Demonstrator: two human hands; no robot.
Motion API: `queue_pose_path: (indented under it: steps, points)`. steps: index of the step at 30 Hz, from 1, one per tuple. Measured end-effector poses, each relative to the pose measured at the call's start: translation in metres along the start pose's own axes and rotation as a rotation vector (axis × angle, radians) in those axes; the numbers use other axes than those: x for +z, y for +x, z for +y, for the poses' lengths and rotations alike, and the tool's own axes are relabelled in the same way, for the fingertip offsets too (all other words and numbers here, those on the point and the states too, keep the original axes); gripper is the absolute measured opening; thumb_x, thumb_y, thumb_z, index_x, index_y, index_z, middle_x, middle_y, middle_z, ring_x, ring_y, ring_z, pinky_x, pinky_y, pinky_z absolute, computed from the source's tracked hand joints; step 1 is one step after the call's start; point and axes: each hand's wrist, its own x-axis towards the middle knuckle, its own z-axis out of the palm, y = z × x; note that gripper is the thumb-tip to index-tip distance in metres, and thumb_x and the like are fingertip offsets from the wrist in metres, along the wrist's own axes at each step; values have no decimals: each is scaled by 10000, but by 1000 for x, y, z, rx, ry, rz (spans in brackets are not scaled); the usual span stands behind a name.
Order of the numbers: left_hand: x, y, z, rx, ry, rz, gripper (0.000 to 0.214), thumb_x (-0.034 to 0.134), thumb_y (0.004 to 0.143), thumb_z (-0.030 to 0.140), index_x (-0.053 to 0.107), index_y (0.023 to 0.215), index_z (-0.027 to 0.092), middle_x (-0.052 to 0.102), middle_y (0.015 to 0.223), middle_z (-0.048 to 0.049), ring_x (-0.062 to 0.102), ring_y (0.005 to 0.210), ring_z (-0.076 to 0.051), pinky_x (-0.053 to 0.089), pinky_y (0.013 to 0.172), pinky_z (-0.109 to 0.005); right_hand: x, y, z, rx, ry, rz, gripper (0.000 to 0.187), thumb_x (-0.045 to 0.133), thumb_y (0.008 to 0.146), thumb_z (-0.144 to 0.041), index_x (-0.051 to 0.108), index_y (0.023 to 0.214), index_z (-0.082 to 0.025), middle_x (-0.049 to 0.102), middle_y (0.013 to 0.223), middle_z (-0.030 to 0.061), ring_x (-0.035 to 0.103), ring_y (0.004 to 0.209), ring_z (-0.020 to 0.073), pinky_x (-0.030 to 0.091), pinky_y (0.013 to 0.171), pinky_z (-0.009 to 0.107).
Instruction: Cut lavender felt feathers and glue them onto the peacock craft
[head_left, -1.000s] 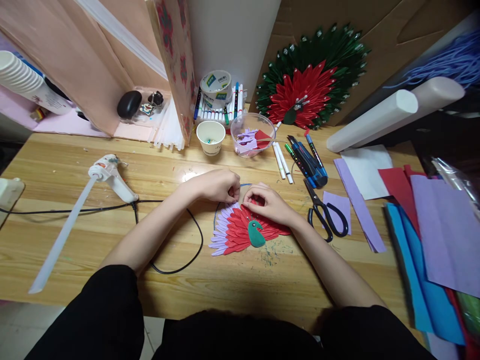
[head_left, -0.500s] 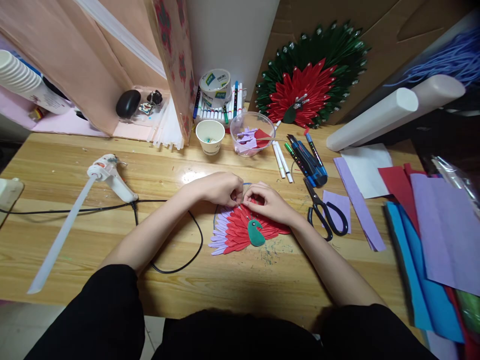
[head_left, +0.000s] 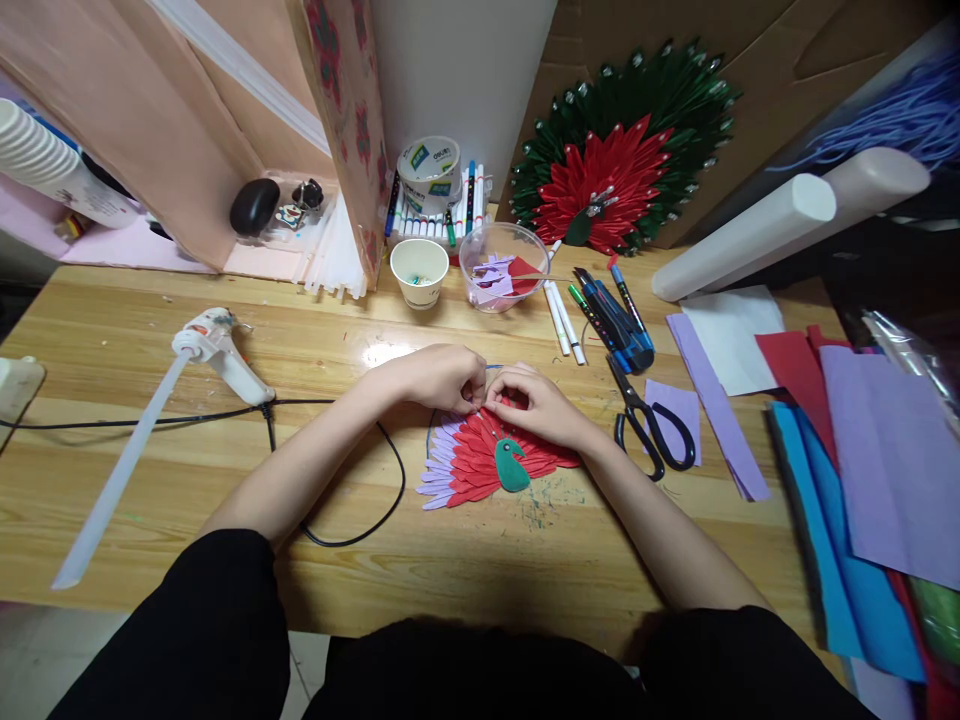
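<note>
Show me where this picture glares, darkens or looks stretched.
Head view: glare shines on the wooden table near the left hand; head view: the table dims beside the right black sleeve; head view: the paper cups at the left edge look stretched, probably by a wide lens.

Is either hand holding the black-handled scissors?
No, the scissors lie on the wooden table, while the left hand and right hand are at the red and purple bird.
</note>
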Motion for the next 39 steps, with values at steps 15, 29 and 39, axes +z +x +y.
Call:
queue_pose_path:
  steps: [15, 29, 39]
  points:
    - [-34, -38, 25, -606, 182, 195, 390, 365, 884, 351, 653, 787, 107, 673, 800, -125, 592, 698, -189, 408, 639, -295, -14, -4, -7, 219, 111, 79, 162, 457, 867, -290, 552, 783, -189, 590, 784, 20, 538, 739, 156, 408, 701, 290]
    - [136, -84, 97, -706, 152, 752, 1010, 701, 627, 363, 114, 1424, 160, 409, 1314, -193, 418, 1181, -350, 351, 970, -504, -17, -93, 22, 517, 395, 385, 265, 597, 768, -431, 600, 923, -216, 647, 1005, 68, 616, 950, 221, 450, 895, 404]
    - [128, -68, 90, -710, 104, 827, 878, 633, 647, 307, 199, 1388, 126, 472, 1166, -148, 452, 1088, -289, 360, 959, -455, -14, -94, 10, 519, 694, 570, 336, 748, 601, -394, 645, 844, -187, 677, 924, 63, 622, 928, 215, 473, 870, 366]
